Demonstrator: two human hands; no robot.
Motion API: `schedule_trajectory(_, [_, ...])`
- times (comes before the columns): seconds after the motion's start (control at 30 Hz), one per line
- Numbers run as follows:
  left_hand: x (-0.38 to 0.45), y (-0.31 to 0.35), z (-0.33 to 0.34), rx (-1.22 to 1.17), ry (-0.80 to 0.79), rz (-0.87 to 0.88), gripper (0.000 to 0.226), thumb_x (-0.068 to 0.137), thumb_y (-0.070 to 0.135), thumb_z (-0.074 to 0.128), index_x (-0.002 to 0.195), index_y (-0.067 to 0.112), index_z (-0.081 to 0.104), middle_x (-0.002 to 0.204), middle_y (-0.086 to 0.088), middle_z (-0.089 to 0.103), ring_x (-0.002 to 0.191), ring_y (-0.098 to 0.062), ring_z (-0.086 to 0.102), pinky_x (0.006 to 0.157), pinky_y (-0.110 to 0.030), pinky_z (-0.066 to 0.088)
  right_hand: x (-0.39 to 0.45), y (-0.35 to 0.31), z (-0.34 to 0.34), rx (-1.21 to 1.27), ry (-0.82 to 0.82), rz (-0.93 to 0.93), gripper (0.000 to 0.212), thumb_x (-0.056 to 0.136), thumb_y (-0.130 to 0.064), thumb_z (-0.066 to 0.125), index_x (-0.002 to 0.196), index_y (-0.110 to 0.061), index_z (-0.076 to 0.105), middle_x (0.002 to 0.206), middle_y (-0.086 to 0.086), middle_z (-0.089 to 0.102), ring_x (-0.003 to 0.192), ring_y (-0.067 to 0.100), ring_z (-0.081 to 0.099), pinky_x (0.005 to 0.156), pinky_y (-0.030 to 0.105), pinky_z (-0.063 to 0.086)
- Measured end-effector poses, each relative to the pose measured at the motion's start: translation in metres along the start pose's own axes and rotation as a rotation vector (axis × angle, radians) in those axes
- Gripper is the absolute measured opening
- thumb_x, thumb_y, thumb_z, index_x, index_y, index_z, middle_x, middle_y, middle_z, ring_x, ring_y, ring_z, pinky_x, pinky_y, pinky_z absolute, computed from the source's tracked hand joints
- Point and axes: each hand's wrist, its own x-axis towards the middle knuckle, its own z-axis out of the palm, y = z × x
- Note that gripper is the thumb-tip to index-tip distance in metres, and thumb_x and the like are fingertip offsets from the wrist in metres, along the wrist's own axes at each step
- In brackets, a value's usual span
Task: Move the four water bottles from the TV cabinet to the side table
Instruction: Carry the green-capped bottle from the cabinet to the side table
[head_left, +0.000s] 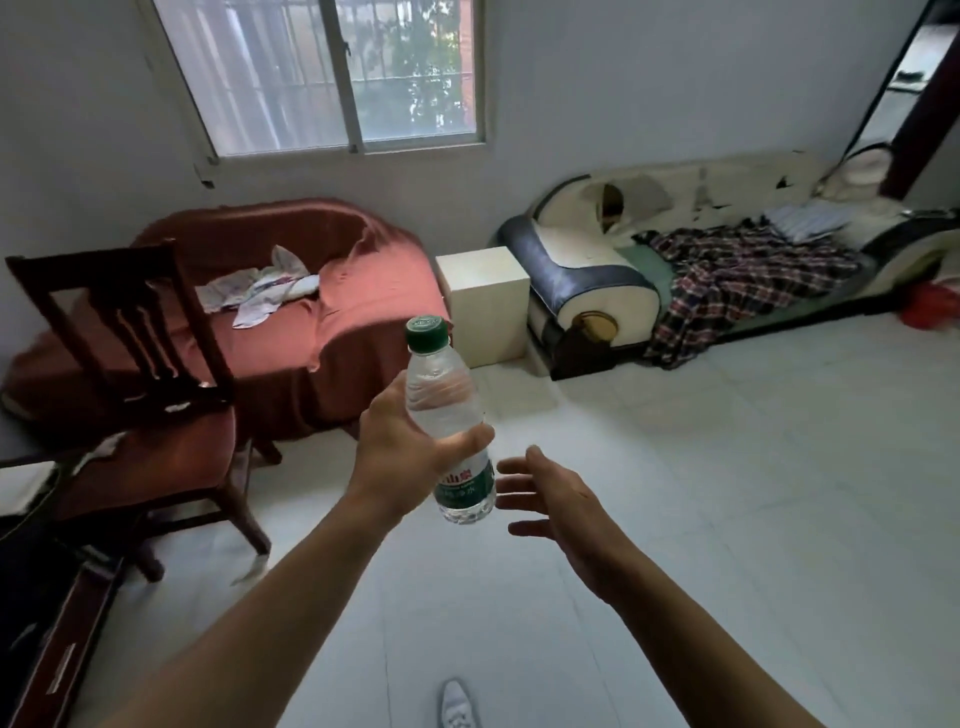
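The left hand (402, 447) grasps 1 green-capped water bottle (448, 415) upright in mid-air over the tiled floor (727, 467), the right hand (556, 499) hangs released just beside it, and the cream side table (485, 306), seemingly bare, stands well ahead.

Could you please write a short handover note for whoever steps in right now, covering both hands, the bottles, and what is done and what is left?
Left hand: grips one water bottle around its middle, green cap up, carried over the floor.
Right hand: open, empty, beside the bottle without touching it.
Side table: the cream cube between the red-covered armchair and the sofa, straight ahead; no bottle shows on its top.
Done: this bottle is picked up and on its way.
Left: set it on the side table. The TV cabinet and the other three bottles are out of view, so their state cannot be told.
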Motion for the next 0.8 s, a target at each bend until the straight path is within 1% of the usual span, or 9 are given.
schedule_trajectory(0.1, [0.055, -0.011, 0.025, -0.046, -0.047, 0.033, 0.053, 0.064, 0.027, 0.090, 0.110, 0.019, 0.064, 0.100, 0.002, 0.073, 0.095, -0.014, 0.071, 0.086, -0.043, 0.060, 0.043, -0.009, -0.024, 0.004, 0.062, 0.012, 0.049, 0.103, -0.051, 0.029, 0.123, -0.020, 0.061, 0.118, 0.004, 0.069, 0.109, 0.017, 0.067, 0.096, 0.043, 0.056])
schedule_trajectory(0.2, [0.115, -0.024, 0.042, -0.105, -0.086, 0.035, 0.053, 0.060, 0.031, 0.091, 0.106, 0.023, 0.066, 0.096, 0.000, 0.075, 0.091, -0.018, 0.073, 0.085, -0.046, 0.060, 0.091, -0.022, -0.043, 0.022, 0.129, 0.036, 0.051, 0.102, -0.053, 0.030, 0.122, -0.019, 0.062, 0.117, 0.005, 0.070, 0.109, 0.019, 0.068, 0.098, 0.046, 0.055])
schedule_trajectory(0.27, [0.156, -0.033, 0.051, -0.132, -0.111, 0.024, 0.053, 0.058, 0.032, 0.092, 0.104, 0.024, 0.067, 0.095, 0.000, 0.076, 0.090, -0.018, 0.073, 0.084, -0.047, 0.060, 0.124, -0.030, -0.052, 0.060, 0.163, 0.048, 0.057, 0.101, -0.057, 0.027, 0.121, -0.019, 0.064, 0.116, 0.006, 0.072, 0.108, 0.020, 0.069, 0.099, 0.048, 0.054])
schedule_trajectory(0.33, [0.193, -0.041, 0.059, -0.133, -0.137, 0.035, 0.052, 0.059, 0.028, 0.092, 0.104, 0.023, 0.067, 0.095, 0.000, 0.075, 0.090, -0.019, 0.073, 0.084, -0.047, 0.061, 0.155, -0.037, -0.061, 0.111, 0.183, 0.047, 0.066, 0.094, -0.065, 0.025, 0.119, -0.019, 0.065, 0.115, 0.007, 0.073, 0.109, 0.020, 0.069, 0.099, 0.047, 0.054])
schedule_trajectory(0.4, [0.228, -0.047, 0.066, -0.135, -0.154, 0.037, 0.052, 0.058, 0.029, 0.092, 0.103, 0.022, 0.067, 0.094, -0.001, 0.075, 0.089, -0.019, 0.073, 0.083, -0.047, 0.061, 0.184, -0.045, -0.070, 0.148, 0.185, 0.058, 0.074, 0.086, -0.071, 0.024, 0.120, -0.020, 0.065, 0.115, 0.008, 0.073, 0.111, 0.021, 0.068, 0.099, 0.046, 0.053])
schedule_trajectory(0.47, [0.259, -0.051, 0.073, -0.130, -0.170, 0.025, 0.052, 0.059, 0.028, 0.092, 0.104, 0.022, 0.067, 0.095, -0.002, 0.075, 0.089, -0.020, 0.073, 0.083, -0.047, 0.061, 0.211, -0.052, -0.079, 0.171, 0.174, 0.068, 0.077, 0.084, -0.073, 0.023, 0.121, -0.020, 0.065, 0.117, 0.009, 0.072, 0.113, 0.022, 0.068, 0.101, 0.047, 0.052])
schedule_trajectory(0.53, [0.291, -0.056, 0.080, -0.117, -0.176, 0.021, 0.053, 0.059, 0.027, 0.092, 0.105, 0.021, 0.067, 0.095, 0.000, 0.075, 0.089, -0.018, 0.073, 0.084, -0.045, 0.061, 0.242, -0.058, -0.089, 0.175, 0.164, 0.071, 0.078, 0.087, -0.073, 0.019, 0.122, -0.021, 0.065, 0.119, 0.007, 0.072, 0.114, 0.021, 0.067, 0.102, 0.047, 0.052])
schedule_trajectory(0.63, [0.339, -0.066, 0.094, -0.099, -0.163, 0.009, 0.055, 0.054, 0.034, 0.091, 0.103, 0.023, 0.069, 0.093, 0.002, 0.076, 0.087, -0.015, 0.074, 0.084, -0.044, 0.061, 0.291, -0.066, -0.104, 0.183, 0.144, 0.098, 0.075, 0.095, -0.067, 0.012, 0.123, -0.021, 0.064, 0.121, 0.005, 0.071, 0.114, 0.021, 0.067, 0.102, 0.047, 0.052])
schedule_trajectory(0.8, [0.427, -0.088, 0.125, -0.045, -0.153, -0.036, 0.051, 0.053, 0.034, 0.092, 0.098, 0.024, 0.070, 0.089, 0.003, 0.077, 0.083, -0.012, 0.074, 0.082, -0.042, 0.062, 0.388, -0.075, -0.141, 0.172, 0.092, 0.103, 0.076, 0.094, -0.068, 0.011, 0.124, -0.021, 0.063, 0.120, 0.005, 0.070, 0.113, 0.020, 0.067, 0.100, 0.043, 0.053])
